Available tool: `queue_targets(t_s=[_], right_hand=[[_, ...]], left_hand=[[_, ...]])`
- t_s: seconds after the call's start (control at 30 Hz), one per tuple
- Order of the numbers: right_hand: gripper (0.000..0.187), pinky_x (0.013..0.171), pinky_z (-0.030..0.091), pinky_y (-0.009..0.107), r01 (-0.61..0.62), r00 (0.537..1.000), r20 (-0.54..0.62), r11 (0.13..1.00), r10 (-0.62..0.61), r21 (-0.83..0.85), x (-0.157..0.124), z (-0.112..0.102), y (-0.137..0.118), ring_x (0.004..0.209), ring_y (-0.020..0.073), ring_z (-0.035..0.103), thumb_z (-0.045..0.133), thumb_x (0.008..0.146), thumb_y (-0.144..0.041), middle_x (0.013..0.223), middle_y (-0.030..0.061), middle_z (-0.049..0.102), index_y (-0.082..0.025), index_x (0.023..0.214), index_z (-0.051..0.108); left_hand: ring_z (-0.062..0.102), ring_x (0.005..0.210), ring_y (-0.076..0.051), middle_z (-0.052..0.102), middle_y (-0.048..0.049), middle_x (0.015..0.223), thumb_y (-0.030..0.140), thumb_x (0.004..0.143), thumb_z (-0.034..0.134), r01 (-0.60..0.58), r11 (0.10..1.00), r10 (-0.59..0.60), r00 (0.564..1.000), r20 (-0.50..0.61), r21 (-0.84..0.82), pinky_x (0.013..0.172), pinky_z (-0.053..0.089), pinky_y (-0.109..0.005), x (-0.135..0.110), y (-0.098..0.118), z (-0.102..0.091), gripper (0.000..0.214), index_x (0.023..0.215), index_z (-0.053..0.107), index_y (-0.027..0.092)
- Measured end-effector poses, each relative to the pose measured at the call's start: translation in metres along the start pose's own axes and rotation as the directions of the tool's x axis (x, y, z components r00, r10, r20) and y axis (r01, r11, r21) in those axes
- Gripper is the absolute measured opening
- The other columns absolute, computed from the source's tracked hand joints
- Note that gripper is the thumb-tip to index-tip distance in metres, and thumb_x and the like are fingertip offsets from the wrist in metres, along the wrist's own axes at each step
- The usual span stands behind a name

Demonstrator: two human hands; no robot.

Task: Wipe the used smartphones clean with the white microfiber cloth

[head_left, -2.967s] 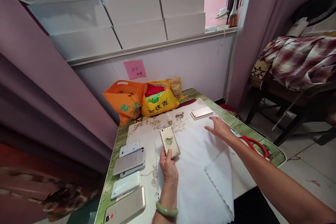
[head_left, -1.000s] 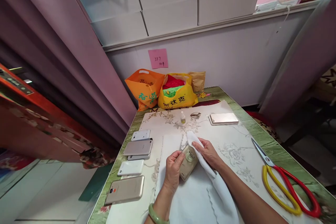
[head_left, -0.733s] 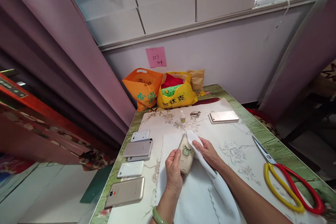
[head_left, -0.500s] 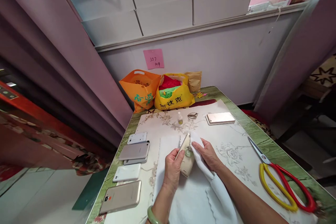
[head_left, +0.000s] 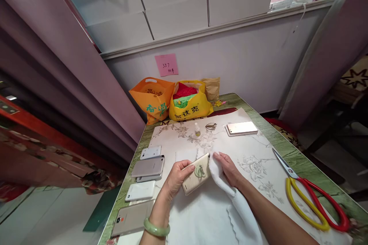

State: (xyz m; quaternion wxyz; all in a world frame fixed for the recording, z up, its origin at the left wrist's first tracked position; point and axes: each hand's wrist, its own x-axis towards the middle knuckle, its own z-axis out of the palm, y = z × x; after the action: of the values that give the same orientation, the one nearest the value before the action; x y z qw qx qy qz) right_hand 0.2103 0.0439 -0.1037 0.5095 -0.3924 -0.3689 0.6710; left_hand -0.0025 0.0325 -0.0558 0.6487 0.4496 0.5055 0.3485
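My left hand (head_left: 174, 179) grips a gold phone (head_left: 196, 173) with a ring holder on its back, held tilted above a white cloth (head_left: 214, 214) spread on the table. My right hand (head_left: 227, 169) has its fingers closed on a bunched fold of that cloth and presses it against the phone's right edge. A green bangle sits on my left wrist.
Several phones (head_left: 148, 167) lie in a column along the table's left edge, another phone (head_left: 241, 128) at the far right. A small dropper bottle (head_left: 197, 129) and a metal ring (head_left: 211, 126) stand behind. Red-and-yellow scissors (head_left: 310, 198) lie right. Two bags (head_left: 188, 106) sit at the far edge.
My left hand has turned the gold phone from upright to slanting leftward and lower. My right hand stays on the cloth beside it. The camera view shifted slightly.
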Motion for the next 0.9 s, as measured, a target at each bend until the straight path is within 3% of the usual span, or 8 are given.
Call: queue_targets(t_s=[0.1, 0.23, 0.3, 0.5, 0.7, 0.8, 0.9], right_hand=[[0.049, 0.055, 0.045, 0.026, -0.004, 1.000, -0.014, 1.000, 0.004, 0.029, 0.003, 0.002, -0.001, 0.058, 0.0161, 0.055, 0.065, 0.077, -0.064, 0.064, 0.0020, 0.063, -0.015, 0.078, 0.065], [0.051, 0.066, 0.049, 0.029, -0.011, 0.987, 0.157, 1.000, 0.013, -0.014, 0.003, 0.009, -0.004, 0.070, 0.0195, 0.063, 0.073, 0.073, -0.058, 0.083, 0.0030, 0.070, -0.017, 0.102, 0.068], [0.052, 0.071, 0.050, 0.030, 0.013, 0.983, 0.183, 1.000, -0.009, -0.021, 0.004, 0.011, -0.003, 0.075, 0.0200, 0.064, 0.074, 0.073, -0.057, 0.086, 0.0037, 0.071, -0.017, 0.106, 0.068], [0.057, 0.076, 0.049, 0.032, 0.044, 0.992, 0.119, 0.993, -0.031, -0.109, 0.011, 0.008, 0.004, 0.080, 0.0218, 0.064, 0.075, 0.071, -0.060, 0.091, 0.0047, 0.072, -0.016, 0.107, 0.069], [0.055, 0.078, 0.049, 0.032, 0.084, 0.991, 0.116, 0.988, -0.069, -0.128, 0.012, 0.006, -0.001, 0.081, 0.0219, 0.063, 0.078, 0.068, -0.057, 0.091, 0.0045, 0.071, -0.017, 0.104, 0.068], [0.050, 0.072, 0.048, 0.030, 0.138, 0.990, 0.071, 0.966, -0.125, -0.218, 0.013, 0.005, 0.000, 0.075, 0.0199, 0.059, 0.073, 0.073, -0.059, 0.083, 0.0025, 0.068, -0.016, 0.098, 0.068], [0.051, 0.063, 0.044, 0.028, 0.141, 0.985, -0.049, 0.943, -0.163, -0.301, 0.016, 0.003, 0.007, 0.064, 0.0175, 0.054, 0.064, 0.077, -0.067, 0.069, 0.0001, 0.063, -0.016, 0.083, 0.066]], left_hand=[[0.050, 0.055, -0.011, 0.063, -0.0026, 0.063, 0.047, 0.066, 0.080, 0.015, 1.000, -0.015, 1.000, 0.012, 0.026, 0.053, 0.033, -0.021, 0.001, -0.004, -0.003, 0.037, 0.070, 0.067, 0.013], [0.046, 0.053, -0.010, 0.058, 0.0001, 0.060, 0.048, 0.068, 0.078, -0.046, 0.999, 0.048, 0.997, -0.054, 0.023, 0.053, 0.032, -0.021, 0.006, -0.005, 0.003, 0.037, 0.068, 0.065, 0.014], [0.045, 0.054, -0.010, 0.057, 0.0008, 0.060, 0.049, 0.069, 0.078, -0.080, 0.997, 0.081, 0.992, -0.092, 0.023, 0.052, 0.032, -0.021, 0.008, -0.004, 0.007, 0.037, 0.068, 0.065, 0.014], [0.049, 0.054, -0.011, 0.061, -0.0004, 0.062, 0.048, 0.067, 0.079, -0.157, 0.982, 0.128, 0.960, -0.249, -0.104, 0.053, 0.036, -0.022, 0.010, -0.015, 0.021, 0.036, 0.069, 0.068, 0.014], [0.055, 0.056, -0.012, 0.066, -0.0025, 0.065, 0.046, 0.063, 0.081, -0.198, 0.925, 0.051, 0.910, -0.410, -0.324, 0.057, 0.043, -0.024, 0.013, -0.036, 0.042, 0.036, 0.073, 0.068, 0.013], [0.053, 0.058, -0.012, 0.062, -0.0005, 0.063, 0.046, 0.069, 0.078, -0.227, 0.932, 0.094, 0.905, -0.415, -0.283, 0.058, 0.043, -0.023, 0.011, -0.043, 0.048, 0.034, 0.073, 0.066, 0.015], [0.048, 0.058, -0.011, 0.056, 0.0016, 0.062, 0.047, 0.074, 0.074, -0.261, 0.957, 0.199, 0.910, -0.364, -0.129, 0.057, 0.039, -0.022, 0.007, -0.047, 0.050, 0.033, 0.071, 0.063, 0.015]])
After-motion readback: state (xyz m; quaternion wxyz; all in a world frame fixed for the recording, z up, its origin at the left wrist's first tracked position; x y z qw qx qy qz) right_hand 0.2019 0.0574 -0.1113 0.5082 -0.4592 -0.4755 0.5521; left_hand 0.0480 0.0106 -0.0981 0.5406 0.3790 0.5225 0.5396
